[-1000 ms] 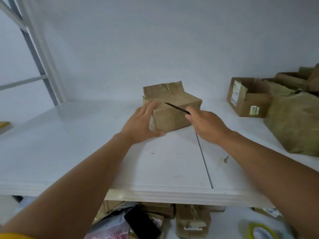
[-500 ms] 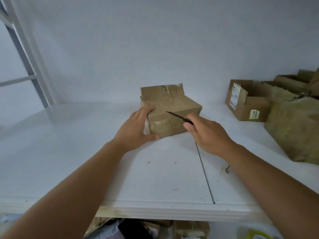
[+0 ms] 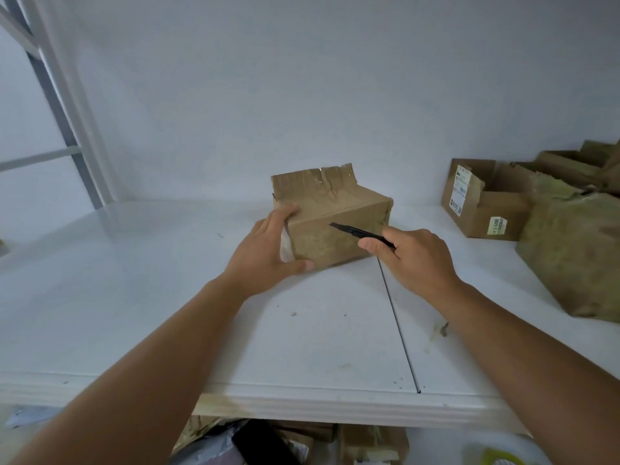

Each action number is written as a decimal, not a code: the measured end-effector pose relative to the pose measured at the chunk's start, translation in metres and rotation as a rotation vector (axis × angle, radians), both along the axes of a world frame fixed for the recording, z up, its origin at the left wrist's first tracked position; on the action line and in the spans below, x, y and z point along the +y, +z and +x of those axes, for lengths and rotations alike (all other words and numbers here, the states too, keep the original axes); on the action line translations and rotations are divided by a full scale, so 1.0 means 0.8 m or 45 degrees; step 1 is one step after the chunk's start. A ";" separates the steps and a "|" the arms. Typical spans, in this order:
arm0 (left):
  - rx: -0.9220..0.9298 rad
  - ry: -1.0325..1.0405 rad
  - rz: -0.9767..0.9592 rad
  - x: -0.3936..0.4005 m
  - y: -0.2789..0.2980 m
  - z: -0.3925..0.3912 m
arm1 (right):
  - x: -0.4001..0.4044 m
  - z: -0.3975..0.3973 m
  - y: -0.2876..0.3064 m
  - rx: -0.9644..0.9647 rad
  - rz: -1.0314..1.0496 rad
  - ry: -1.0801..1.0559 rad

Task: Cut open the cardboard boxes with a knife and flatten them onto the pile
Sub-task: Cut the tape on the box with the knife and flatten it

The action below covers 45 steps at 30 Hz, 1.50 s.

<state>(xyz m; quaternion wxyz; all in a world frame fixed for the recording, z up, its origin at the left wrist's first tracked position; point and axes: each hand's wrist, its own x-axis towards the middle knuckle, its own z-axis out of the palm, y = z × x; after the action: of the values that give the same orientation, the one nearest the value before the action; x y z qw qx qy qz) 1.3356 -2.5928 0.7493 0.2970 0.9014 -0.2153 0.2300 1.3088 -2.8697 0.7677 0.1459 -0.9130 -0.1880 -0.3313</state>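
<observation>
A white wall backs the white desk (image 3: 141,297), where the box (image 3: 339,226) sits at centre, one taped flap standing up at its 12 o'clock edge, with more boxes (image 3: 483,206) at 3 o'clock. Over the last second the knife (image 3: 360,232) has dropped from above the top edge to the near face, so the cut seems about to start. The left hand (image 3: 268,253) steadies the box's 9 o'clock corner, fingers on top, thumb low; the right hand (image 3: 416,256) has its grip closed round the knife.
</observation>
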 end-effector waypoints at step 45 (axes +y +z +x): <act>-0.346 0.035 0.107 -0.031 0.012 -0.022 | 0.006 0.019 -0.008 0.366 0.550 0.080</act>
<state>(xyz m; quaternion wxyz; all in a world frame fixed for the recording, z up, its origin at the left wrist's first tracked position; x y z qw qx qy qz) 1.3179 -2.6178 0.7591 0.2239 0.8764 -0.2506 0.3449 1.3241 -2.8645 0.7614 0.3731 -0.8920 -0.1186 -0.2259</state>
